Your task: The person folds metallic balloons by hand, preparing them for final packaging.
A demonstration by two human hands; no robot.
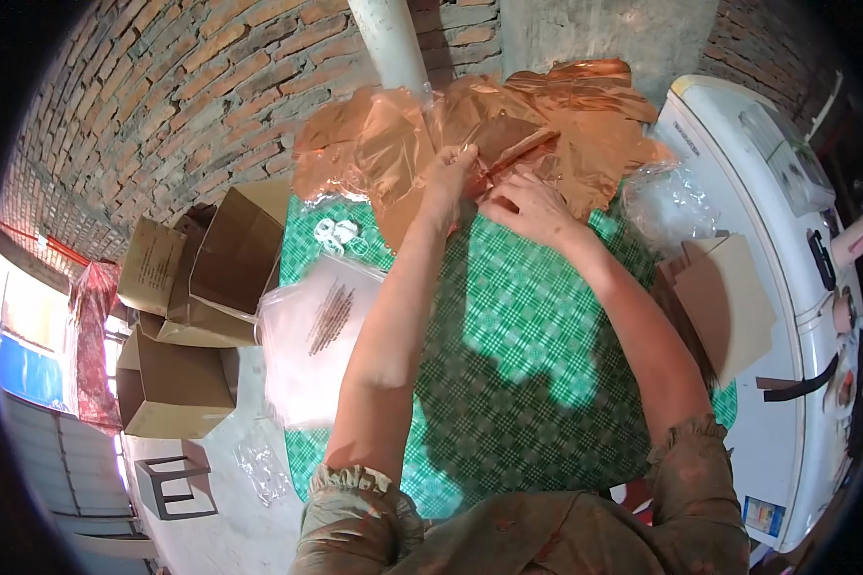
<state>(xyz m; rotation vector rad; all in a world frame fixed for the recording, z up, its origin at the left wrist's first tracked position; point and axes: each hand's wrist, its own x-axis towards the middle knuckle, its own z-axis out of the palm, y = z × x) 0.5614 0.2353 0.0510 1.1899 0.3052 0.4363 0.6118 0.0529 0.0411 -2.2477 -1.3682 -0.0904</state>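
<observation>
Crumpled copper-coloured foil lies in a heap across the far end of a table with a green checked cover. My left hand pinches an edge of this foil between thumb and fingers. Just right of it, my right hand rests against the folded foil with thumb and fingers apart. Between the hands a shiny reddish fold shows, partly hidden by the fingers. Left of my left forearm are small white rings or rolls and a stack of clear plastic bags with dark print.
Open cardboard boxes stand left of the table, with a dark frame-like object on the floor. Clear crumpled plastic and cardboard pieces are at the right, beside a white fridge. A pipe rises behind.
</observation>
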